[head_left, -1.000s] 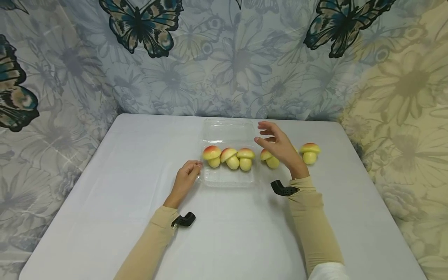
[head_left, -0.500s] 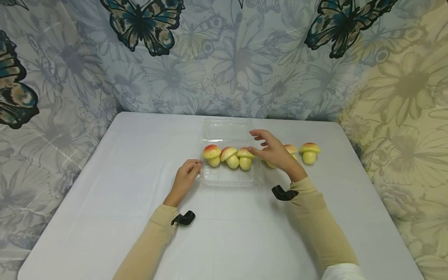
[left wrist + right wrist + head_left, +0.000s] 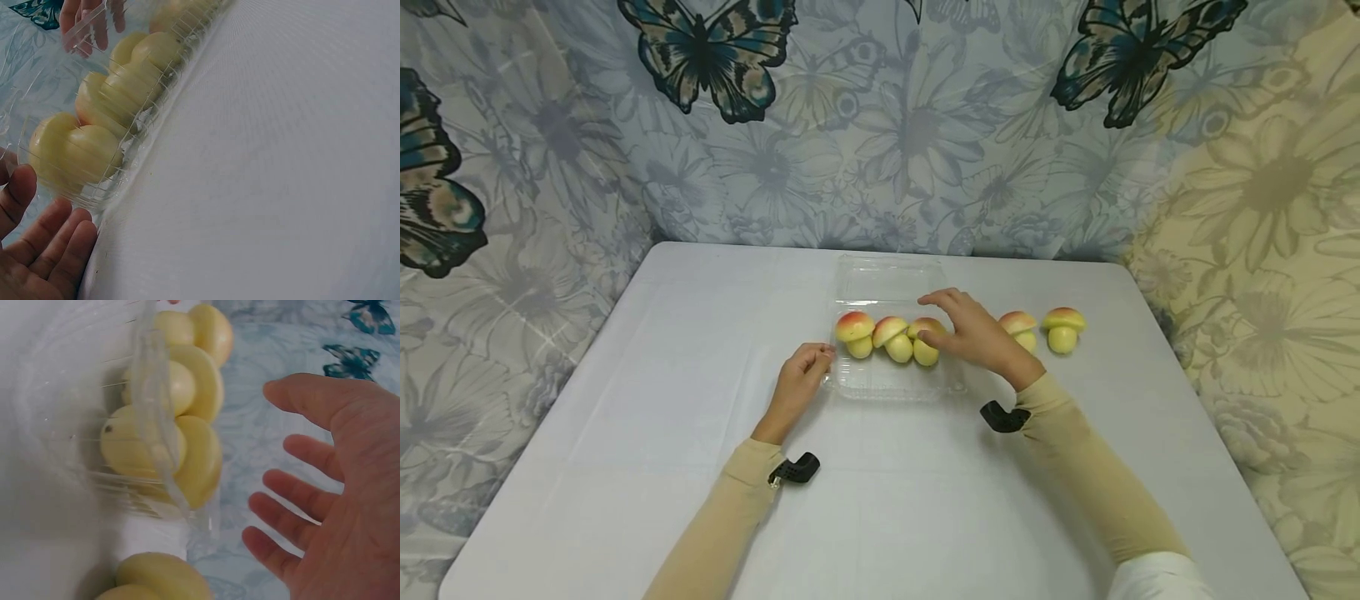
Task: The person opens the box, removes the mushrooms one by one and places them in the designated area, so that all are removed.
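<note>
An open clear plastic container (image 3: 887, 388) stands mid-table with its lid (image 3: 887, 279) folded back. Inside, side by side, lie three toy-like mushrooms with yellow stems and red-yellow caps: a left one (image 3: 854, 333), a middle one (image 3: 892, 338) and a right one (image 3: 926, 354). My left hand (image 3: 797, 385) pinches the container's left edge. Over its right side hovers my right hand (image 3: 968, 335), fingers spread and holding nothing, apart from the mushrooms in the right wrist view. That view also shows another mushroom (image 3: 159, 575) beside the container; the right hand hides it in the head view.
Two more mushrooms, a nearer one (image 3: 1018, 327) and a farther one (image 3: 1063, 331), stand on the white table (image 3: 880, 517) to the right. Behind the table's back edge hangs a floral cloth (image 3: 895, 150) with butterflies. Each wrist carries a black camera.
My right hand has moved left and lower, from right of the container to over its right mushroom, uncovering one loose mushroom and covering another. The left hand stays at the container's edge.
</note>
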`<action>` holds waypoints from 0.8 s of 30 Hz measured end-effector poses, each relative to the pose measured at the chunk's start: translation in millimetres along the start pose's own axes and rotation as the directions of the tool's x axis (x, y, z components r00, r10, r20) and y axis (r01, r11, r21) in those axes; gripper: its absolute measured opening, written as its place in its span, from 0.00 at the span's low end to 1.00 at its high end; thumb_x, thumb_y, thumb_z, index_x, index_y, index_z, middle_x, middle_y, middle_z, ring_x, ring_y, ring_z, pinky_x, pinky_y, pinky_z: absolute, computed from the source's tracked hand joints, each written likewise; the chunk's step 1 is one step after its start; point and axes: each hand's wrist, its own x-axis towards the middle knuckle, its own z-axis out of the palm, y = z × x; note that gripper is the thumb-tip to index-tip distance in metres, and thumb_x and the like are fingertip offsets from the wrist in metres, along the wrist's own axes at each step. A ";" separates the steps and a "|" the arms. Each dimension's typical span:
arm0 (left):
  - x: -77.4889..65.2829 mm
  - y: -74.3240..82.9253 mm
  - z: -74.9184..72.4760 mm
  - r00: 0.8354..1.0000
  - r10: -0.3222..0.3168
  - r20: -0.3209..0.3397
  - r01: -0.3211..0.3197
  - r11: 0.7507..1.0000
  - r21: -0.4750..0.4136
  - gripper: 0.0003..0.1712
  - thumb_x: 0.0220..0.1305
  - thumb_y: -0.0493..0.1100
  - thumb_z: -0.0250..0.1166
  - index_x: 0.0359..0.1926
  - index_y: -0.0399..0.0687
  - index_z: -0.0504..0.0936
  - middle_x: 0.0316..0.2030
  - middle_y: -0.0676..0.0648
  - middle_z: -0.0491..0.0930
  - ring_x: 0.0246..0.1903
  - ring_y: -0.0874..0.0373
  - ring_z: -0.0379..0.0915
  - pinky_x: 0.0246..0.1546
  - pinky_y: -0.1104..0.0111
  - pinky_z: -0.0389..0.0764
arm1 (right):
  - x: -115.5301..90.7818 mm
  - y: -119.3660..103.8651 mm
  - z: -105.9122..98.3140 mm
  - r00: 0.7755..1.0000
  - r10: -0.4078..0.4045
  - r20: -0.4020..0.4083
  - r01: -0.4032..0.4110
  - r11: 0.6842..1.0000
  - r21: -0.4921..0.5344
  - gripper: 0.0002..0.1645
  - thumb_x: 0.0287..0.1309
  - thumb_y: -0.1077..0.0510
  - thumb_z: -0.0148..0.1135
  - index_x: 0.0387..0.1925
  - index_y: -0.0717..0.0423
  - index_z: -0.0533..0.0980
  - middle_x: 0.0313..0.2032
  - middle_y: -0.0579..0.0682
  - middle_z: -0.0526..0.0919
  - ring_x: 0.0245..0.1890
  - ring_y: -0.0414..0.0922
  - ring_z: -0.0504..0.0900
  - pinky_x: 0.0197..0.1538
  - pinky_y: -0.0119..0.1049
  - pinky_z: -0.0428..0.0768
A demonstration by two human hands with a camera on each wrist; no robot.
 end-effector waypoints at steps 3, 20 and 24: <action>-1.0 2.2 -0.2 1.000 -0.014 0.003 0.014 1.000 0.002 0.16 0.72 0.34 0.57 0.28 0.23 0.75 0.54 0.33 0.80 0.57 0.43 0.76 0.50 0.79 0.71 | -0.3 -0.1 2.8 1.000 -0.013 -0.012 0.012 0.997 -0.070 0.31 0.68 0.47 0.63 0.67 0.54 0.69 0.67 0.58 0.71 0.67 0.59 0.70 0.68 0.60 0.69; -9.7 33.9 -6.5 0.999 -0.037 0.030 0.036 0.999 0.012 0.16 0.72 0.33 0.56 0.30 0.19 0.74 0.54 0.30 0.79 0.59 0.40 0.75 0.54 0.77 0.72 | 3.7 1.0 15.4 0.999 -0.037 -0.010 0.033 0.960 -0.279 0.28 0.67 0.49 0.64 0.64 0.56 0.74 0.62 0.59 0.76 0.63 0.60 0.74 0.64 0.60 0.72; -3.5 13.6 -2.0 0.999 -0.032 0.009 0.032 0.999 0.001 0.17 0.73 0.34 0.57 0.29 0.22 0.75 0.54 0.32 0.80 0.58 0.42 0.76 0.57 0.73 0.73 | 2.9 0.4 16.1 1.000 -0.023 -0.011 0.019 0.960 -0.278 0.27 0.67 0.48 0.65 0.63 0.56 0.76 0.62 0.58 0.77 0.62 0.59 0.75 0.63 0.60 0.73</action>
